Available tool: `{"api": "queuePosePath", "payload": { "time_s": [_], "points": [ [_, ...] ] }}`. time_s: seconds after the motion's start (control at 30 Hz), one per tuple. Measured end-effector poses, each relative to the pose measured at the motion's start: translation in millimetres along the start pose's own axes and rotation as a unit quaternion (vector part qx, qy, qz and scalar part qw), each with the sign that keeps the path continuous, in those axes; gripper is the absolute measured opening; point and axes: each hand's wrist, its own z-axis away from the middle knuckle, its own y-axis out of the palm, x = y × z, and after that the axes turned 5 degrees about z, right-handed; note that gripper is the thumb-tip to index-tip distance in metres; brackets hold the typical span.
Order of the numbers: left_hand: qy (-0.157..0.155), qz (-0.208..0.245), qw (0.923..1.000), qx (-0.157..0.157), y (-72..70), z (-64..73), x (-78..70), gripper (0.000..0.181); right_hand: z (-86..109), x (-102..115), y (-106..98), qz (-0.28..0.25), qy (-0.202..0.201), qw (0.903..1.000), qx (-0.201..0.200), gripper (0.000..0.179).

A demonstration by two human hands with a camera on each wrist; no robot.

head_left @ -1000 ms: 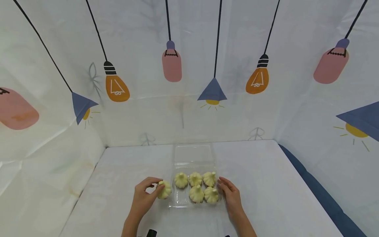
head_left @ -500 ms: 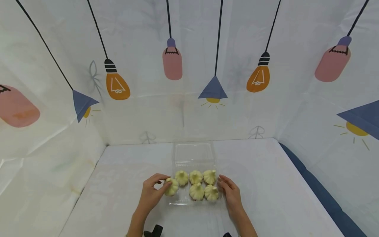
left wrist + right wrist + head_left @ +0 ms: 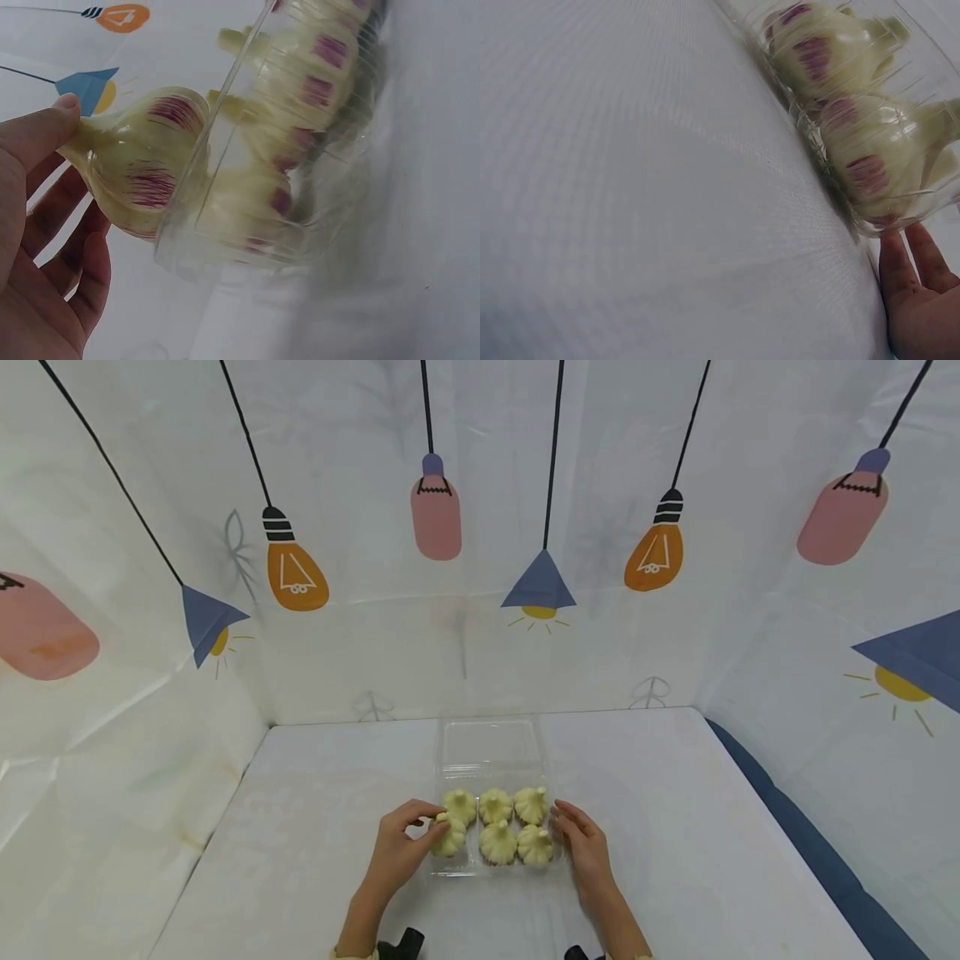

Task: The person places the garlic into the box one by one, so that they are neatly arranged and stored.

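My left hand [image 3: 401, 843] pinches a pale yellow garlic bulb [image 3: 452, 840] by its stem, at the left side of a clear plastic box [image 3: 469, 865]. The left wrist view shows purple streaks on this garlic bulb [image 3: 142, 169], whose lower part overlaps the box's rim. Inside the box sit several more garlic bulbs [image 3: 497, 807], stems up, in two rows. My right hand [image 3: 587, 852] stands at the box's right side with its fingers extended. In the right wrist view its fingertips [image 3: 892, 251] touch the clear wall below the garlic bulbs [image 3: 877, 150].
The box's clear lid [image 3: 491, 743] lies folded back toward the rear wall. Box and hands are on a white table [image 3: 337, 768]. White cloth walls with printed lamps [image 3: 538, 581] enclose the table at the back and sides.
My left hand has carried the garlic bulb rightward, from beside the box to over its left edge. The right hand has stayed at the box's right side.
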Motion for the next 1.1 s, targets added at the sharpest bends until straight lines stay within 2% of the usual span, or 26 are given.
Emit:
{"api": "queuePosePath", "payload": {
  "time_s": [0.13,0.27,0.37,0.6,0.7,0.77,0.9,0.97,1.1],
  "points": [
    [0.005,-0.004,1.0000,0.001,4.3,0.1,-4.6,0.018,1.7,1,0,-0.003,0.001,1.0000,0.003,0.040],
    [0.016,0.001,0.9999,0.001,6.8,-2.3,-18.9,0.019,1.7,1,-1,-0.002,-0.002,1.0000,0.007,0.040],
    [0.018,0.005,0.9998,0.003,8.2,-2.6,-23.8,0.018,0.8,0,-1,0.000,-0.004,1.0000,0.004,0.039],
    [-0.014,0.003,0.9998,0.013,17.3,6.7,9.3,0.019,-0.8,-2,-2,-0.001,-0.002,1.0000,-0.004,0.039],
    [-0.006,0.008,0.9998,0.018,19.2,11.0,16.1,0.020,0.0,-5,-1,-0.002,0.006,1.0000,-0.003,0.039],
    [0.004,0.013,0.9997,0.018,20.5,11.3,15.6,0.021,-0.6,-6,-2,0.002,0.006,1.0000,-0.001,0.039],
    [0.022,0.015,0.9995,0.017,20.3,6.0,2.8,0.021,-2.7,-3,-2,0.004,-0.001,1.0000,0.000,0.038],
    [0.016,0.011,0.9996,0.018,18.9,3.4,-6.1,0.021,-3.6,-3,-2,0.003,-0.004,1.0000,0.004,0.038],
    [0.007,0.009,0.9998,0.016,22.2,3.2,1.0,0.021,-4.0,-1,-4,0.002,-0.016,0.9998,0.009,0.038]
  ]
}}
